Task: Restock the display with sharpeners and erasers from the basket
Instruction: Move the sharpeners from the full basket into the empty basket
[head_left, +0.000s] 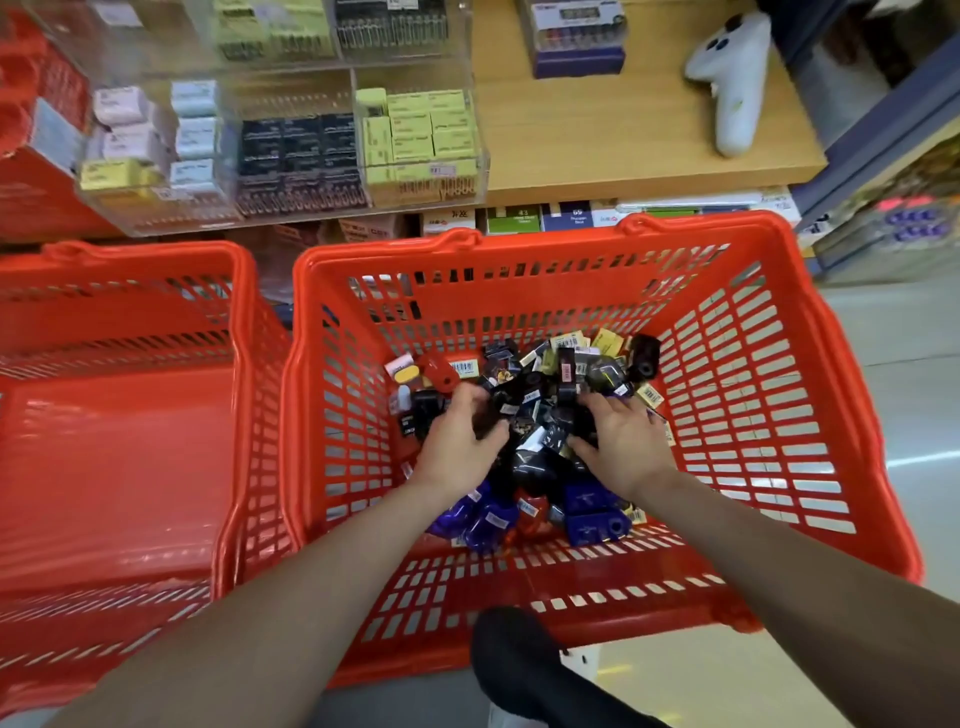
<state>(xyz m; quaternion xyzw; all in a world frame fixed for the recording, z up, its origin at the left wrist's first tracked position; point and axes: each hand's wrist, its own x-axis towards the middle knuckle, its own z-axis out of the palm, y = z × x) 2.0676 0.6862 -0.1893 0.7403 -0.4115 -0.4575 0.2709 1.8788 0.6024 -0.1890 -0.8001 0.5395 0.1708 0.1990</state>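
Sharpeners and erasers (545, 395) heaped in basket (753, 374)

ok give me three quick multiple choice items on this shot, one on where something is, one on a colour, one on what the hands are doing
1. Where does the white controller-shaped object lie?
A. in the basket
B. on the wooden shelf
C. on the floor

2. What colour is the basket with the stock in it?
A. blue
B. green
C. red-orange

3. What are the left hand and right hand doing?
A. both down in the pile of small packets
B. both on the acrylic display
C. gripping the basket rim

Answers: 1 B, it rests on the wooden shelf at upper right. 2 C, its walls are red-orange. 3 A, both sit among the packets in the basket.
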